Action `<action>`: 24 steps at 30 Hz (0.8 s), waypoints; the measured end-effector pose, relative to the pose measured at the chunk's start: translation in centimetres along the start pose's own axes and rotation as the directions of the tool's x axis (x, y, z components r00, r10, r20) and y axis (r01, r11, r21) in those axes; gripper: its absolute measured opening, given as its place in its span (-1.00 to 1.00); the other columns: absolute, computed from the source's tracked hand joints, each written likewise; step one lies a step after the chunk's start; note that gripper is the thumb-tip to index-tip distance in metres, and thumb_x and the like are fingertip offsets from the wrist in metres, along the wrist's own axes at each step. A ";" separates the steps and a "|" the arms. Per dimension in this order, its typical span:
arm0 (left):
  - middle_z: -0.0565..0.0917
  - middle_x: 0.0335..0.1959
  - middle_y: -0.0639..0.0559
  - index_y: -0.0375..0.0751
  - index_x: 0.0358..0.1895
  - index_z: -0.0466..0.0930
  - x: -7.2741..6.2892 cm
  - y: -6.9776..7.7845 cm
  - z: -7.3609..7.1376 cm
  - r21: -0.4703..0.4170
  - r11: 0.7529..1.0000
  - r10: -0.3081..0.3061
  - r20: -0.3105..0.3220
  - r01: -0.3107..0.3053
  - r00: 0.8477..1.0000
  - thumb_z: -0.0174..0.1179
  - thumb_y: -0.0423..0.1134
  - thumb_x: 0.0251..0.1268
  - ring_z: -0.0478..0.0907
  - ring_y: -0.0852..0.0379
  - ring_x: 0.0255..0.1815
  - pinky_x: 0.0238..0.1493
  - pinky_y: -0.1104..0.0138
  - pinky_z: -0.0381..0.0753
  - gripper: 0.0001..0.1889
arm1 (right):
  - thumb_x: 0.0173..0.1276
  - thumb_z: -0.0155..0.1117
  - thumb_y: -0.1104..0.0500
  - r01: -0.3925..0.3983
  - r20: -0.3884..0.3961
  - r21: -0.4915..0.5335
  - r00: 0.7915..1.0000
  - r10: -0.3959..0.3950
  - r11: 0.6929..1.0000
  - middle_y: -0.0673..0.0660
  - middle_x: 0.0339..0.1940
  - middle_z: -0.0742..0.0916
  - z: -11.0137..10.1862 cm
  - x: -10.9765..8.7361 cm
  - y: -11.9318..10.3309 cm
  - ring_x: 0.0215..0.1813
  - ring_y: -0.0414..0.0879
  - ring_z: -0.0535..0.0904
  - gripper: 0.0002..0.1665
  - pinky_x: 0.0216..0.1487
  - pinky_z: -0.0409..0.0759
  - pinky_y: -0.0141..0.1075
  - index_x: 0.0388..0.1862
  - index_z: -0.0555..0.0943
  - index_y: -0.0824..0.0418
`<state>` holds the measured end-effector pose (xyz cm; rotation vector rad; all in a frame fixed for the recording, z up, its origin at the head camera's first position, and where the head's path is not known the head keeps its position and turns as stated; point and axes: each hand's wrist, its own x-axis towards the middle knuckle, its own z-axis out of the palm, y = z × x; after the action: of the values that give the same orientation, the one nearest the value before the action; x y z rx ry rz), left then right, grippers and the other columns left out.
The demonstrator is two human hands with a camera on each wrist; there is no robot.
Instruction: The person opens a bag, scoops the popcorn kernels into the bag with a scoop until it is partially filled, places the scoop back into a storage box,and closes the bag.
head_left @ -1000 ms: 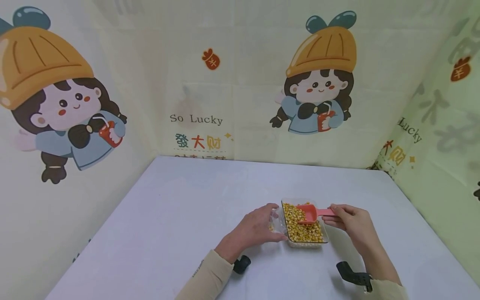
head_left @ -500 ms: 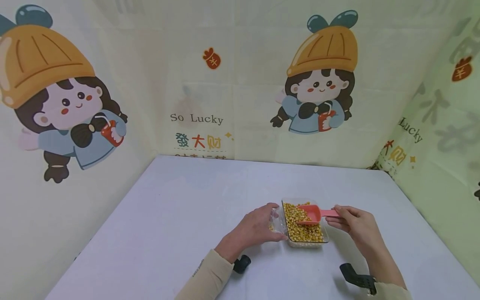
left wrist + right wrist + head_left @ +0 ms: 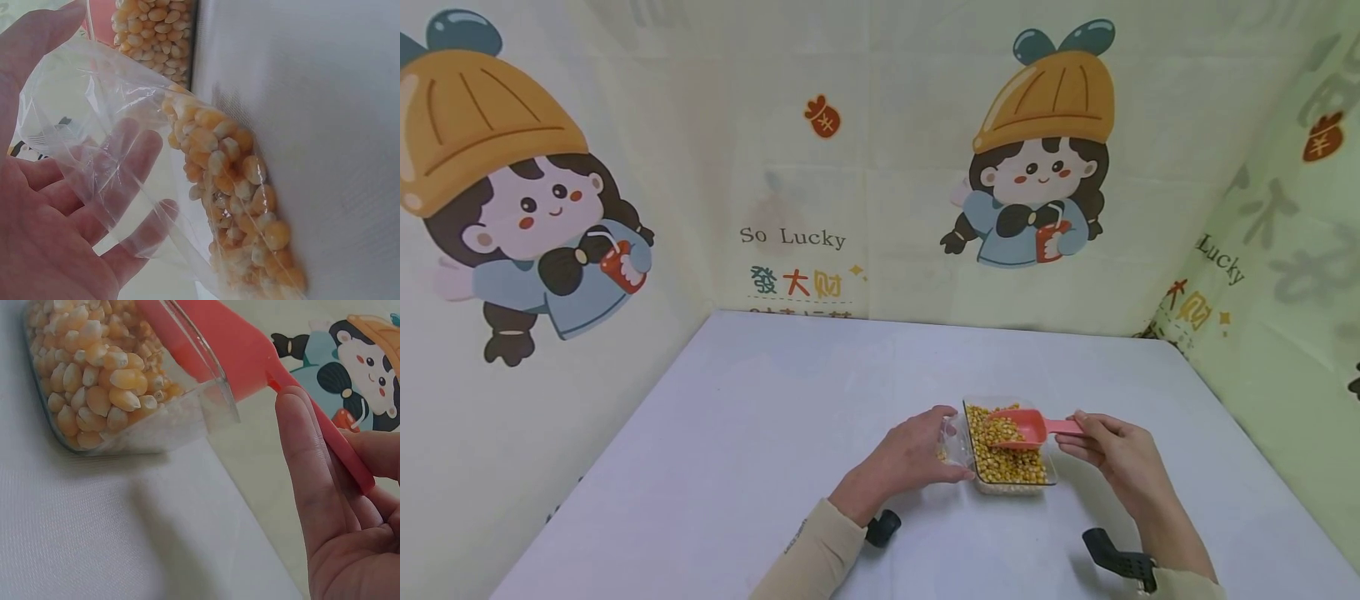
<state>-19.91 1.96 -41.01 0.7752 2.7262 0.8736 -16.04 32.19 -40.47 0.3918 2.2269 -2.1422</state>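
Note:
A clear rectangular container [image 3: 1051, 477] filled with yellow corn kernels [image 3: 1009, 468] sits on the table. My right hand [image 3: 1120, 458] pinches the handle of a red scoop [image 3: 1033, 427], whose bowl lies over the corn with kernels at its front. In the right wrist view, the scoop [image 3: 240, 347] slants across the container's rim, thumb and fingers on the handle. At the container's left side, my left hand [image 3: 906, 452] curves around a clear plastic bag [image 3: 955, 442]. The left wrist view shows corn kernels [image 3: 231, 181] inside the bag, with fingers visible through the film.
A white table [image 3: 775, 417] extends on all sides of the container. Behind it hangs a printed cloth backdrop [image 3: 910, 167] with cartoon figures. Black wrist mounts [image 3: 883, 528] show below both hands.
The right hand has drawn the scoop a little to the right. Kernels now lie in the front of its bowl, which showed bare red before. The left hand and bag have stayed put.

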 end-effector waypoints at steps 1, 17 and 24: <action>0.65 0.09 0.13 -0.06 0.40 0.29 0.0 0.0 0.0 0.000 1.000 -0.001 0.000 0.001 1.000 0.44 0.23 0.01 0.58 0.20 0.06 0.08 0.24 0.60 -0.10 | 0.50 0.14 -0.08 -0.001 -0.003 0.005 1.000 0.001 1.000 -0.13 -0.30 0.78 0.0 0.0 0.0 -0.21 -0.18 0.79 -0.28 -0.08 0.69 -0.36 0.32 0.33 0.49; 0.65 0.09 0.13 -0.04 0.40 0.29 0.1 -0.1 0.1 -0.014 1.000 -0.005 -0.001 0.005 1.000 0.44 0.22 0.02 0.58 0.20 0.05 0.07 0.23 0.59 -0.11 | 0.48 0.17 -0.03 0.010 -0.020 0.087 1.000 -0.008 0.996 -0.11 -0.32 0.80 -0.1 -0.6 -0.8 -0.24 -0.16 0.79 -0.75 -0.12 0.70 -0.33 -0.08 0.61 0.10; 0.65 0.09 0.13 -0.05 0.39 0.29 0.1 -0.1 0.1 -0.008 1.000 0.006 -0.001 -0.006 1.000 0.45 0.21 0.02 0.58 0.20 0.06 0.08 0.24 0.59 -0.11 | 0.46 0.19 -0.06 0.017 -0.009 0.077 1.000 -0.016 0.997 -0.11 -0.30 0.80 0.1 -0.7 -1.1 -0.22 -0.16 0.79 -0.70 -0.11 0.70 -0.33 -0.04 0.61 0.12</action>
<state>-19.97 1.99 -41.14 0.7816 2.7214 0.8858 -15.63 31.96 -39.23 0.3870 2.1642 -2.2449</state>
